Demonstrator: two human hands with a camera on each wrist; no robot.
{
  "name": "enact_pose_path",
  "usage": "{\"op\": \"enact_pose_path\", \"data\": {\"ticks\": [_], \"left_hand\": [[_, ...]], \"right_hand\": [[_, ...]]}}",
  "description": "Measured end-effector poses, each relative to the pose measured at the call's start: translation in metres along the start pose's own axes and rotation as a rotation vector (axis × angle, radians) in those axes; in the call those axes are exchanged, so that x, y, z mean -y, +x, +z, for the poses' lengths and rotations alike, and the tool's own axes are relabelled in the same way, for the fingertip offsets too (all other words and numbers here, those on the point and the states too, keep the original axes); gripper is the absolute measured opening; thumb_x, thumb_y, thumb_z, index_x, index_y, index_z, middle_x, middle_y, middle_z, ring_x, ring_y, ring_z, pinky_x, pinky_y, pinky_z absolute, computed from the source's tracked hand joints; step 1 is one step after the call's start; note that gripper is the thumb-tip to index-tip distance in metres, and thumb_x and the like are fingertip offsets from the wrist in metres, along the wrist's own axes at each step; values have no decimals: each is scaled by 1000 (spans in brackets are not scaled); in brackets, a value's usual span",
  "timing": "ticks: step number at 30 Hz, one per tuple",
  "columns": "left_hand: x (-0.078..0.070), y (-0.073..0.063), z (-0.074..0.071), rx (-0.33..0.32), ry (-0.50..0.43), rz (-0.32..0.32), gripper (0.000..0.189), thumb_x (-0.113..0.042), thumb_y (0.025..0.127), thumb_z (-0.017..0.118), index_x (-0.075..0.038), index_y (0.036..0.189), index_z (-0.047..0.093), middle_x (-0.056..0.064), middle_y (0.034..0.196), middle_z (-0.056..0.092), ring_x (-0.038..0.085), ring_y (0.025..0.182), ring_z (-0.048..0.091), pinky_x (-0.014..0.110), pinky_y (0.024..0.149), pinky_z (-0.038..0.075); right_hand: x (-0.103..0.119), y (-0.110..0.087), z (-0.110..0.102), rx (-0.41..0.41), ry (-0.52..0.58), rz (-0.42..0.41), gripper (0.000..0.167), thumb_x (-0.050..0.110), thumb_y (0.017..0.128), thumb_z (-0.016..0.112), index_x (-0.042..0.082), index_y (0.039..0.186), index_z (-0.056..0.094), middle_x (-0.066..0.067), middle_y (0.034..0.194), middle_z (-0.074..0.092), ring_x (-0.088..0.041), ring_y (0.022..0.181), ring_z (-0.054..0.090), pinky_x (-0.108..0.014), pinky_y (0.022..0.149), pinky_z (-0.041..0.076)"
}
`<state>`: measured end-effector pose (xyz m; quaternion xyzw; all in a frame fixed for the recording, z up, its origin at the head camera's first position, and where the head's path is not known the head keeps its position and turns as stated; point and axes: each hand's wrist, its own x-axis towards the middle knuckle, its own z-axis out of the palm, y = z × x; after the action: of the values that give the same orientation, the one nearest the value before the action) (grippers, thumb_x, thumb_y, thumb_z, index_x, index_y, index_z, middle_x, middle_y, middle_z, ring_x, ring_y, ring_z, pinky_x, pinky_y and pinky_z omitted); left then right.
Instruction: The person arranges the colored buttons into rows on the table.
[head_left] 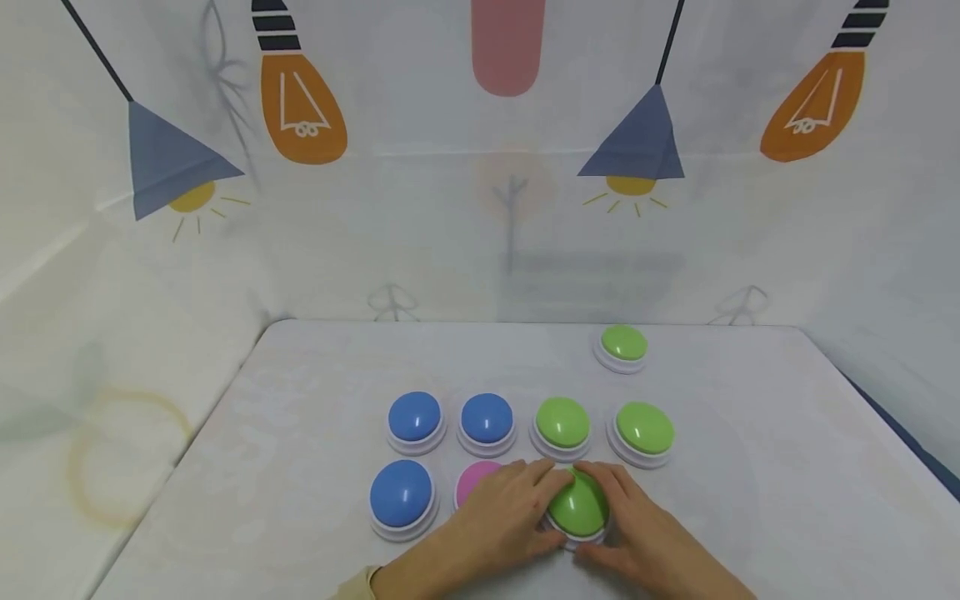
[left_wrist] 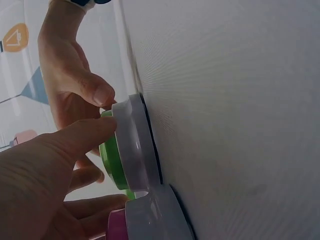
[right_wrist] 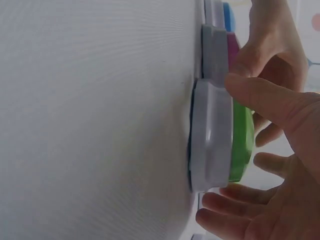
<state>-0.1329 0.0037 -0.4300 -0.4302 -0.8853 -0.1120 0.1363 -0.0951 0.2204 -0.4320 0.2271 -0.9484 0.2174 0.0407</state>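
Observation:
A green push button with a white round base (head_left: pixel 578 504) sits on the table at the front, between both hands. My left hand (head_left: pixel 506 512) curves round its left side, thumb at the near edge and fingers toward the far edge. From the right, my right hand (head_left: pixel 637 529) grips it likewise; in the right wrist view its thumb (right_wrist: pixel 265 97) touches the rim where white meets green. The left thumb (left_wrist: pixel 87 132) lies on the same rim in the left wrist view. A pink button (head_left: pixel 474 479) is partly hidden behind the left hand, its base against the green one's.
Three blue buttons (head_left: pixel 401 493) stand to the left, two in the row behind. Two green buttons (head_left: pixel 562 422) continue that row, and another green button (head_left: pixel 624 342) sits near the table's back edge. A white printed cloth (head_left: pixel 435 225) hangs behind the white table (head_left: pixel 300 467).

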Motion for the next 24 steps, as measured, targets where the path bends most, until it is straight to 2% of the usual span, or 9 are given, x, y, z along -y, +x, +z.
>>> {"op": "enact_pose_path", "data": {"ticks": [4, 8, 14, 16, 19, 22, 24], "left_hand": [[-1, 2, -1, -8, -41, 3, 64, -48, 80, 78, -18, 132, 53, 2, 131, 60, 11, 100, 64, 22, 86, 52], [-4, 7, -3, -5, -55, 5, 65, -48, 79, 79, -20, 133, 53, 6, 136, 58, 16, 107, 65, 27, 88, 54], [-6, 25, -11, 3, -10, 35, 68, -49, 78, 80, -18, 134, 54, 9, 135, 59, 19, 112, 65, 30, 94, 53], [-5, 32, -17, 28, -6, 39, 68, -47, 79, 79, -17, 134, 53, 8, 135, 59, 19, 112, 65, 30, 94, 53], [-3, 43, -28, 91, -23, 24, 66, -46, 82, 78, -18, 136, 54, 7, 138, 57, 19, 112, 65, 30, 90, 55], [-1, 55, -38, 163, -49, 0, 66, -47, 85, 75, -20, 140, 52, 6, 143, 53, 19, 118, 62, 30, 87, 56], [1, 63, -43, 201, -57, -15, 66, -47, 86, 74, -21, 142, 51, 6, 147, 51, 19, 123, 59, 32, 88, 56]], "right_hand": [[2, 1, -4, 1, 0, 0, 88, 48, 73, 84, 21, 144, 39, 3, 133, 49, -14, 114, 57, -40, 91, 54], [2, 2, -6, -70, -20, -50, 90, 42, 69, 88, 19, 143, 42, 3, 133, 51, -15, 114, 58, -40, 89, 55], [0, 4, -16, -121, -47, -64, 94, 36, 66, 91, 16, 143, 41, 0, 134, 53, -20, 119, 58, -43, 91, 54], [0, 6, -22, -124, -42, -58, 94, 34, 66, 91, 15, 143, 40, -2, 135, 53, -23, 122, 57, -46, 92, 53], [-1, 8, -33, -86, -3, -5, 94, 33, 69, 89, 18, 146, 37, -3, 137, 52, -26, 124, 55, -49, 93, 52], [-1, 11, -46, -47, 28, 58, 92, 32, 73, 87, 22, 147, 33, -3, 139, 50, -27, 122, 57, -49, 89, 53], [-2, 13, -54, -39, 24, 62, 91, 31, 75, 86, 21, 148, 32, -5, 140, 48, -28, 122, 57, -49, 87, 54]]}}
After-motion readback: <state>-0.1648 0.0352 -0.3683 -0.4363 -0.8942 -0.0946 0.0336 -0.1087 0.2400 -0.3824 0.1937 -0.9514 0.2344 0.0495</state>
